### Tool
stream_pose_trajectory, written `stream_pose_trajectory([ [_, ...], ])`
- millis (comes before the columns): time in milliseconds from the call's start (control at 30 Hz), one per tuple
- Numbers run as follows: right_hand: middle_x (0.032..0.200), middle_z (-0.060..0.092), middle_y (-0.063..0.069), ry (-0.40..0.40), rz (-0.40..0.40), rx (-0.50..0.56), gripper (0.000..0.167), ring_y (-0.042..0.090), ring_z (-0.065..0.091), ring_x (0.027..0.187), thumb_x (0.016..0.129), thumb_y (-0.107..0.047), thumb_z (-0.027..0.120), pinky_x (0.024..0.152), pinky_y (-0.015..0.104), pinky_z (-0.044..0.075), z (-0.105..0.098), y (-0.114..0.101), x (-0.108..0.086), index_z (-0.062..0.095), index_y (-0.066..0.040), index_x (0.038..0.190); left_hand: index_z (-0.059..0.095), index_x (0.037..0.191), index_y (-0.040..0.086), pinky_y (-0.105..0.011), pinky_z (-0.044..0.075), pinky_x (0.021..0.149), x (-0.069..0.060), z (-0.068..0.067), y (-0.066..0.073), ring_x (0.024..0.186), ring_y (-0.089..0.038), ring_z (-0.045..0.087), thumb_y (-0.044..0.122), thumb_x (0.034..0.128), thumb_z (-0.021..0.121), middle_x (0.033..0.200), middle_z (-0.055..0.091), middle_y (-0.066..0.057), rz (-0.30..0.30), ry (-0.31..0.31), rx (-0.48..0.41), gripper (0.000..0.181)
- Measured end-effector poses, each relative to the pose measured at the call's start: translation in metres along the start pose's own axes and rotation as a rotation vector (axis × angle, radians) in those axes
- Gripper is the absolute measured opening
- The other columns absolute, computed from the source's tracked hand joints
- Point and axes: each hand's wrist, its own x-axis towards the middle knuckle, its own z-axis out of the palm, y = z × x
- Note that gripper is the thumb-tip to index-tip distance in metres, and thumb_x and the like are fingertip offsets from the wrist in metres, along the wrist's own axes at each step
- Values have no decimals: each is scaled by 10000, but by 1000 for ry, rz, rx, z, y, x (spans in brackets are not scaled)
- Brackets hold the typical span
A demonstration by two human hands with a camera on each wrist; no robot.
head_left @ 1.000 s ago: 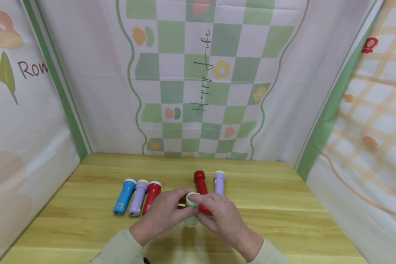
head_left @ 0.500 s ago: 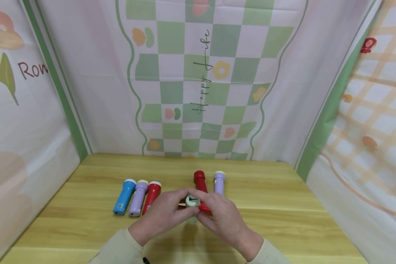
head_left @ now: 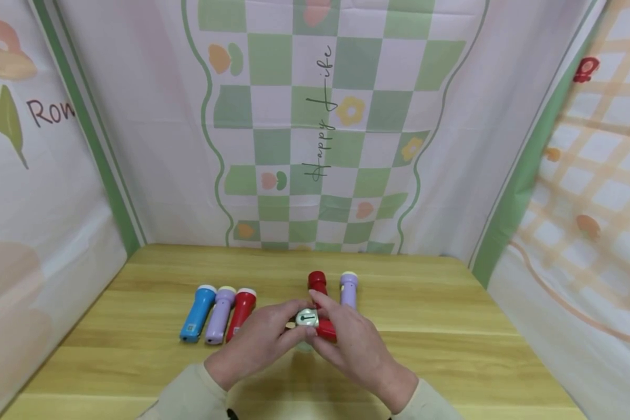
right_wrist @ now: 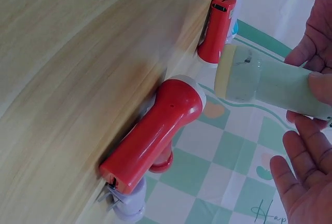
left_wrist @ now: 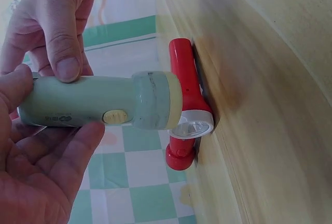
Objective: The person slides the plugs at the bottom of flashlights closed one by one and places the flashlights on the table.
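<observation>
A pale green flashlight (head_left: pixel 307 318) (left_wrist: pixel 98 97) (right_wrist: pixel 282 84) is held between the hands, its wide cream-rimmed end pointing down above the table. The left hand (head_left: pixel 257 338) (left_wrist: pixel 39 167) (right_wrist: pixel 316 37) grips its body with thumb and fingers. Beside it, the right hand (head_left: pixel 359 350) (left_wrist: pixel 57 16) (right_wrist: pixel 306 177) touches the body with its thumb, while its other fingers are spread and mostly straight in the right wrist view. Part of a red flashlight (head_left: pixel 326 330) (left_wrist: pixel 187 73) (right_wrist: pixel 155 130) with a white rim shows next to the right hand.
Blue (head_left: pixel 196 315), lilac (head_left: pixel 219 317) and red (head_left: pixel 242 310) flashlights lie together on the wooden table (head_left: pixel 110 361) at the left. A dark red flashlight (head_left: pixel 317 282) and another lilac one (head_left: pixel 349 290) lie behind the right hand. Patterned cloth (head_left: pixel 273 105) surrounds the table.
The green flashlight has tilted and turned, so the dark mark on its tail end now shows. The right index finger has lifted off that end. The other flashlights have not moved.
</observation>
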Motion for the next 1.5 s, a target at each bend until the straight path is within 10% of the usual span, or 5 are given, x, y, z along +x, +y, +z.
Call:
stream_pose_trajectory([
  [333,1283,688,-22,-118,150,-33,908,134,630,1074,796,-292,930,897,375,605,-6,2,4,454,-163,1559,616,1392,189,-376,593,947,-3,-1,-8,1020,-64,659,455,1043,605,1188,715,102,-125,54,140,439],
  [700,1551,487,227,-97,99,-123,864,404,483,1426,856,-405,863,1127,606,449,-9,13,-2,452,-84,1544,591,1350,85,-332,608,863,-5,0,-28,978,-110,687,299,1041,654,1135,728,-12,-60,103,373,381],
  [1500,1622,417,198,-180,190,-104,822,386,375,1517,913,-467,787,1193,623,354,-11,10,-4,430,-156,1585,540,1229,-23,-354,613,895,-19,15,-52,973,-197,666,37,1026,623,1139,671,-158,70,48,617,227],
])
